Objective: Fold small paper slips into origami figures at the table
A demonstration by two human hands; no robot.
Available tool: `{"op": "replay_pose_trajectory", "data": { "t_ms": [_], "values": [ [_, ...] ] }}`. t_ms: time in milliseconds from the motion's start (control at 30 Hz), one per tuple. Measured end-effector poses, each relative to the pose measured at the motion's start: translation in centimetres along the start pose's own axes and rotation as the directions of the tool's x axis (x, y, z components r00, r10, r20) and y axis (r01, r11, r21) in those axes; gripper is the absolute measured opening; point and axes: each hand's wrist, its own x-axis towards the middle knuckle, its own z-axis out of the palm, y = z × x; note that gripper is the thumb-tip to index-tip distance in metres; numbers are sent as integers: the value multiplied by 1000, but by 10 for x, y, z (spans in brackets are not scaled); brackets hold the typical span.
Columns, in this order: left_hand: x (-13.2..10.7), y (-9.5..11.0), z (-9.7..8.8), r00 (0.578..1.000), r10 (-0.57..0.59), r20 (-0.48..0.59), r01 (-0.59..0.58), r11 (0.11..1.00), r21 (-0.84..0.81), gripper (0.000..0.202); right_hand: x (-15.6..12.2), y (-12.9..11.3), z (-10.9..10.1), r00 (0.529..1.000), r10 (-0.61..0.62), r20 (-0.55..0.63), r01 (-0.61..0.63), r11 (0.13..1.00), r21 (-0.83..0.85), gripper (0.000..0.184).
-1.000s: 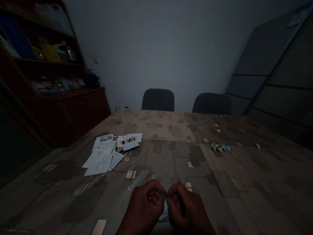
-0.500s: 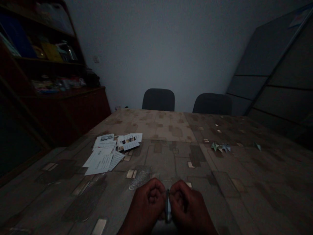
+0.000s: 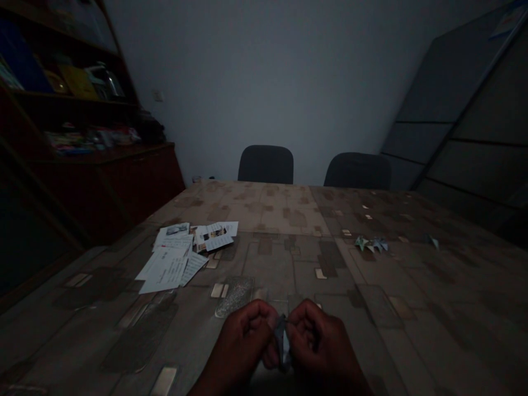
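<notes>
Bottom centre: left hand (image 3: 247, 334) and right hand (image 3: 319, 336) pinch folded paper (image 3: 283, 345). Printed sheets (image 3: 167, 267) left of centre; writing unreadable.

We cannot read any wording, brand or number here; the light is too dim and the print too small. Marks that look like text do show. On the bench (image 3: 264, 212), toward its left edge and roughly midway between its far and near edges, we see a white sheet (image 3: 165, 269) with a short heading and rows of tiny print, and beside it a narrower slip (image 3: 194, 268) with close lines. Behind that slip, a card (image 3: 215, 240) carries fine lines around a dark picture. High on the right-hand panel, a white-and-blue label (image 3: 508, 21) is too blurred for us to decipher.
</notes>
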Motion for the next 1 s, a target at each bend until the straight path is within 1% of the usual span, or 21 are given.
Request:
{"op": "replay_pose_trajectory", "data": {
  "t_ms": [100,233,433,633,767,867,1000],
  "values": [
    [0,-1,-1,1000,6,20,-6,1000,-7,36,0,-1,0,1000,6,0,-6,1000,-4,10],
    [2,-3,-4,998,-18,61,21,999,-40,42,-1,-2,0,1000,-9,-3,9,1000,-20,11],
    [8,-12,-7,993,-38,111,47,995,-84,51,-1,-3,-1,1000,-27,-5,27,999,-23,14],
    [7,-14,-8,992,-36,124,45,997,-67,49,0,-5,0,1000,-22,-9,22,1000,-16,15],
    [6,-13,-7,992,-4,128,15,996,-83,51,0,-3,0,999,-39,-15,39,999,-25,16],
    [7,-14,-8,993,-5,115,14,997,-78,50,0,1,0,999,-48,-4,48,999,-25,16],
    [9,-15,-8,996,-28,85,32,998,-52,50,0,5,0,998,-53,29,52,998,18,20]
  ]
}}
